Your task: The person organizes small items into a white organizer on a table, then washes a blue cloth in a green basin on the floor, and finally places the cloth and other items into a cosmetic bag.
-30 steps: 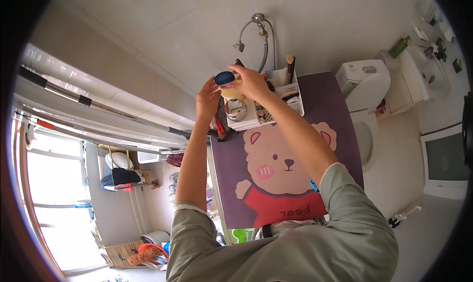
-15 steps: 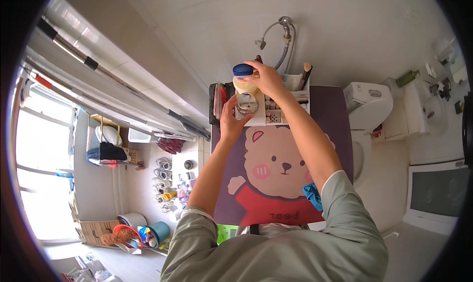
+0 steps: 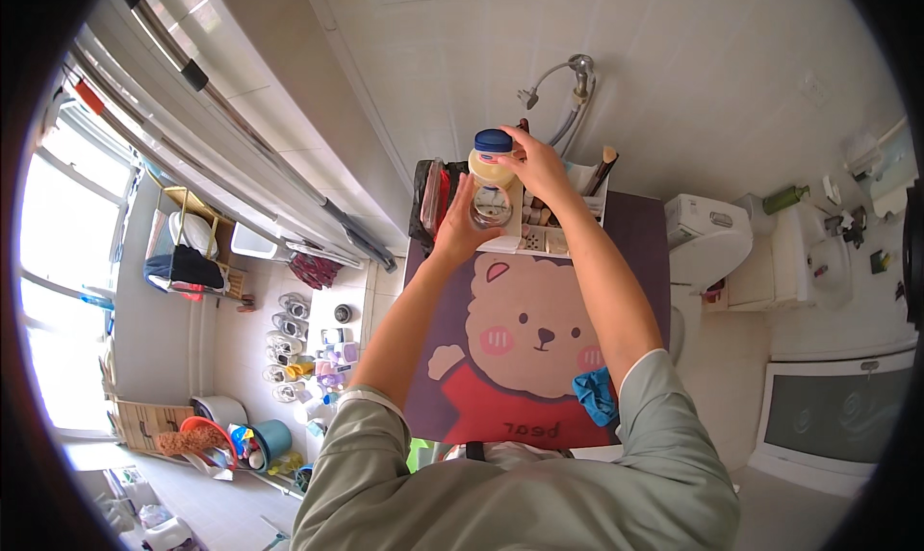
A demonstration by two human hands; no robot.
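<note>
A small jar with a dark blue lid (image 3: 494, 141) stands above a larger pale-yellow jar (image 3: 489, 170); whether the two touch is hard to tell. Fingers of my right hand (image 3: 539, 168) are closed round the blue-lidded jar from its right side. Just nearer to me is a clear round jar (image 3: 492, 207) with a shiny top. My left hand (image 3: 465, 226) curves round its left and near sides, fingers upright and thumb below. All these jars are at the left part of a white divided organizer (image 3: 500, 243), whose small compartments hold cosmetics.
Makeup brushes (image 3: 604, 166) lean at the organizer's back right. A black bag (image 3: 424, 190) with red items is on its left. Under everything lies a purple mat (image 3: 433, 310) with a bear picture. A crumpled blue cloth (image 3: 595, 397) rests near my right sleeve. A toilet (image 3: 707, 238) stands right.
The whole view has shifted slightly as my head moved. Both hands keep nearly the same places at the jars, with the left fingers a little straighter.
</note>
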